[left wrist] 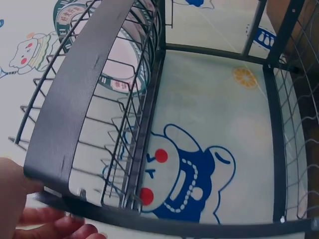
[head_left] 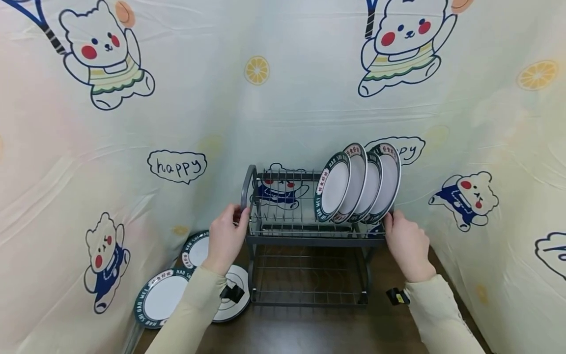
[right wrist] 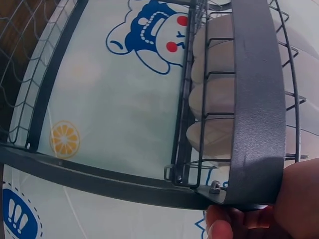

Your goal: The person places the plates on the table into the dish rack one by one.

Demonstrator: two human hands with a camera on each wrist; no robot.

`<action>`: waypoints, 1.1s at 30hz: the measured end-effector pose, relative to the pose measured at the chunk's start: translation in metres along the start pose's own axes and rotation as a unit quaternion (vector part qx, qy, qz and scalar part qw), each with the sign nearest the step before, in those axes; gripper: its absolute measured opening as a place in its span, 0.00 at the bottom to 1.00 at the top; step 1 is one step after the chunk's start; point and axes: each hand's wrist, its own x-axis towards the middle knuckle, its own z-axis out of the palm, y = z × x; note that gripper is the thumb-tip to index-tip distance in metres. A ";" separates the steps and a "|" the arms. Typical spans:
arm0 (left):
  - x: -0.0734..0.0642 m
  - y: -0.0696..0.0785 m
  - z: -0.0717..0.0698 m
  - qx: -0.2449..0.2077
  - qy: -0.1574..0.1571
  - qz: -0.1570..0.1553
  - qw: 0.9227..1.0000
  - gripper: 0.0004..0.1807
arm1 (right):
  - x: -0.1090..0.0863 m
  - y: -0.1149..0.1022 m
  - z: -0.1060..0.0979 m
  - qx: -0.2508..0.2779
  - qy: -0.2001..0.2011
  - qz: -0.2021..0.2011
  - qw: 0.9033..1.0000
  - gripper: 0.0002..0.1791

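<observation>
A dark grey two-tier dish rack (head_left: 309, 242) stands in the middle of the head view. On the right half of its upper tier, several white plates (head_left: 334, 189) with green patterned rims lean upright in a row. My left hand (head_left: 226, 240) grips the left side frame of the rack at upper-tier height. In the left wrist view its fingers (left wrist: 55, 229) curl beneath the grey side bar. At the opposite end, my right hand (head_left: 408, 246) holds the right side frame, just below the rightmost plate. The right wrist view shows those fingers (right wrist: 224, 226) curled under the bar too.
Left of the rack lie more plates: a green-rimmed one (head_left: 165, 297), another (head_left: 194, 250) behind it, and one (head_left: 234, 300) partly hidden by my left forearm. A printed cloth (head_left: 283, 118) with bears hangs behind and at both sides. The brown surface (head_left: 305, 329) beneath is shiny.
</observation>
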 end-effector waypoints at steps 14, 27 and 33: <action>-0.030 -0.052 -0.013 0.087 0.007 -0.037 0.995 0.13 | -0.004 -0.001 0.001 0.001 -0.008 0.023 1.000 0.20; -0.066 -0.113 -0.008 0.122 -0.089 -0.115 0.982 0.11 | -0.003 0.001 -0.001 0.005 0.006 0.002 1.000 0.20; -0.091 -0.145 -0.005 0.136 -0.157 -0.156 0.966 0.10 | -0.003 0.001 0.000 0.006 -0.003 0.000 1.000 0.20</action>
